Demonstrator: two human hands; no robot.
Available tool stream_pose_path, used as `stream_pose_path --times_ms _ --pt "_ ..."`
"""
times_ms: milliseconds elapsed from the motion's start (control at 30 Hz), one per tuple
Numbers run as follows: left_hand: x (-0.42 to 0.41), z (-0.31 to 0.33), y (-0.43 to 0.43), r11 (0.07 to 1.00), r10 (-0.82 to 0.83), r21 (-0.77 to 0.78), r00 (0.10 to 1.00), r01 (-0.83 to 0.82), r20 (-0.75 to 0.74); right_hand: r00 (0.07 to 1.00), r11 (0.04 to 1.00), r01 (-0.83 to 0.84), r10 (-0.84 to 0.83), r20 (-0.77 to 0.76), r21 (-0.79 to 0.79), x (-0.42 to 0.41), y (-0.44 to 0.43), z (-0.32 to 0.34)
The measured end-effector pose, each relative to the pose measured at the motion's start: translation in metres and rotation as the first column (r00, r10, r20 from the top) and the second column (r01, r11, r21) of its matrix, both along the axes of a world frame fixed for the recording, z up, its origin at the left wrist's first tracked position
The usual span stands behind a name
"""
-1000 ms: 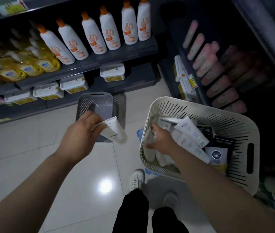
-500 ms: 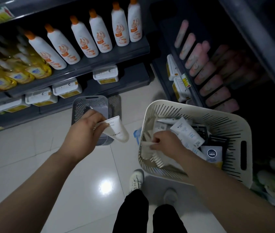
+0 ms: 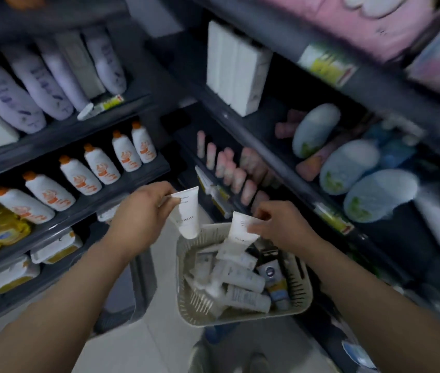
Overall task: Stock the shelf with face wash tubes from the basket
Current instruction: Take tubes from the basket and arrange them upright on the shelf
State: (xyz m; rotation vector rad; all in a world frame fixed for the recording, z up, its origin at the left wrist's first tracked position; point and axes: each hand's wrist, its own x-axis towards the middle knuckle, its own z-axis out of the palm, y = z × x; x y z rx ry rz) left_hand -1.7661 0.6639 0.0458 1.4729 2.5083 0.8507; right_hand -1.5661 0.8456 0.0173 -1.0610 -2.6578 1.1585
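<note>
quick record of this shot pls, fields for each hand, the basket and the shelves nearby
left hand: grips a white tube
right hand: pinches a second white tube above the basket
basket: cream, slotted, loose tubes piled inside
left shelf: white bottles with orange caps
right shelf: row of pink tubes
image: blurred, labels unreadable

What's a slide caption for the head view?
Left hand grips a tube, right hand holds a second tube over the basket, shelves ahead.
</note>
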Motion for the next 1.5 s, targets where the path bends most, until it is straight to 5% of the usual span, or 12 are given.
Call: stream_pose_path --times_ms 367,833,1500 --pt "0.100 0.147 0.110 0.905 -0.382 0.159 0.918 0.395 -0.109 0.963 0.907 0.266 -0.233 -0.138 0.327 0.149 0.014 0.187" --pt "0.301 0.308 0.208 0.671 -0.618 0.362 0.758 0.647 -0.209 0.814 0.720 0.571 -0.434 -0.386 0.394 0.372 0.028 0.369" --pt "0.515 0.297 0.450 0.618 -0.761 0.220 0.645 0.754 -0.072 0.685 0.552 0.720 -0.662 -0.303 0.421 0.543 0.178 0.366"
